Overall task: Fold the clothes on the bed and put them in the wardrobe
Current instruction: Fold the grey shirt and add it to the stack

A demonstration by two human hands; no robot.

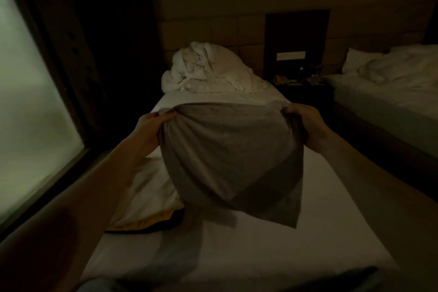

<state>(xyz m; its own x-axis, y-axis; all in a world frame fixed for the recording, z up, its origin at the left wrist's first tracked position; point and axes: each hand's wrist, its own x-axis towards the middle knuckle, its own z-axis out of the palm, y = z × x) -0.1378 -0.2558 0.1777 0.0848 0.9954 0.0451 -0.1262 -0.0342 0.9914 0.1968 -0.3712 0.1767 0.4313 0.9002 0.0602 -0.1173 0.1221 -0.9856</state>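
Grey garment (231,161) hangs above the white bed (320,220). Left hand (148,130) and right hand (305,125) each pinch a top corner.

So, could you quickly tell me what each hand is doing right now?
Left hand: closed, gripping one top corner of the grey garment.
Right hand: closed, gripping the other top corner.

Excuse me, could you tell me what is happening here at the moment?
A person holds a grey garment up over the bed, the left hand and the right hand each gripping a top corner. It hangs partly folded. A white cloth lies on the bed beside it.
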